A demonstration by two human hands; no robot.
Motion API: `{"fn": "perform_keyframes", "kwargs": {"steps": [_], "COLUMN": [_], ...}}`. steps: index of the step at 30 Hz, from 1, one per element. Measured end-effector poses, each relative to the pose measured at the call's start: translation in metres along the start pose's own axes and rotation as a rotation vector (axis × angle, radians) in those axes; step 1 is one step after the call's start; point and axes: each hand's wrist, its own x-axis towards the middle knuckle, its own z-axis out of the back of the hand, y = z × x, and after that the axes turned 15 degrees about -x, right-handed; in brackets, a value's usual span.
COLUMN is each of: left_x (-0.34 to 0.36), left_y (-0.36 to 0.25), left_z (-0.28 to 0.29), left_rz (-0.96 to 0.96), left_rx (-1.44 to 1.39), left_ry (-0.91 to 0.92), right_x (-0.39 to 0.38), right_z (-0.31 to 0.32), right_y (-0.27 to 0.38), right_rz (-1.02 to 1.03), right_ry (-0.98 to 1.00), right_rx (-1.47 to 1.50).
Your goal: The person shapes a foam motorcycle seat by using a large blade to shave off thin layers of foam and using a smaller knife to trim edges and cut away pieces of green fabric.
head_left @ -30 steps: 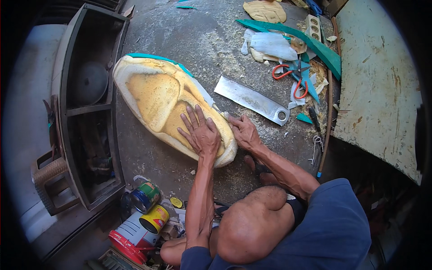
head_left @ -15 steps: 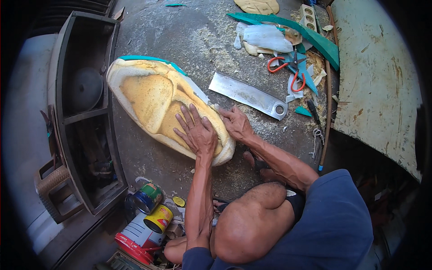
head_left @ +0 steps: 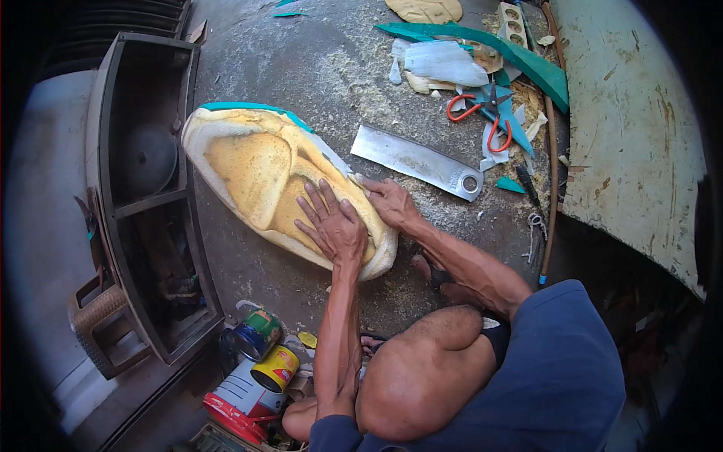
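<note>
A long, moulded yellow foam pad (head_left: 241,177) lies at a slant on the dark work surface, with a teal strip (head_left: 260,107) and a pale strip (head_left: 337,160) along its upper right edge. My left hand (head_left: 330,224) rests flat on the foam, fingers spread. My right hand (head_left: 388,203) is closed at the pad's right edge, near the pale strip's lower end; whatever is between its fingertips is too small to make out. Beyond it lies a flat metal blade with a holed end (head_left: 413,160). Red-handled scissors (head_left: 493,104) lie on scraps farther right.
A metal-framed open box (head_left: 117,128) stands on the left, cans (head_left: 273,368) and a bucket (head_left: 239,399) at lower left. A green curved offcut (head_left: 538,71), a socket strip (head_left: 512,24) and a rod (head_left: 550,188) lie at right, beside a pale board (head_left: 633,143). My bent knee is below.
My right hand has shifted slightly up and left along the foam's edge. My left hand stays pressed on the foam. The whole view has turned a little.
</note>
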Motion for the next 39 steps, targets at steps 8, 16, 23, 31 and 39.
{"fn": "perform_keyframes", "kwargs": {"steps": [8,16,23,31,39], "left_x": [-0.004,-0.004,-0.004,-0.011,0.005], "left_y": [0.000,0.002,0.004,-0.002,0.001], "left_z": [-0.001,-0.003,-0.003,-0.004,0.004], "left_rz": [0.013,-0.008,-0.005,0.048,0.000], "left_rx": [0.026,0.018,0.060,0.033,0.017], "left_ry": [0.022,0.028,0.048,0.096,0.024], "right_x": [0.002,0.000,0.002,0.000,0.014], "right_z": [-0.002,-0.007,-0.002,-0.008,0.000], "right_y": [-0.003,-0.012,0.000,-0.011,0.002], "right_rz": [-0.025,-0.067,-0.036,-0.067,-0.092], "right_ry": [0.041,0.051,-0.021,0.045,0.172], "right_rx": [0.009,0.037,0.077,0.163,0.225]}}
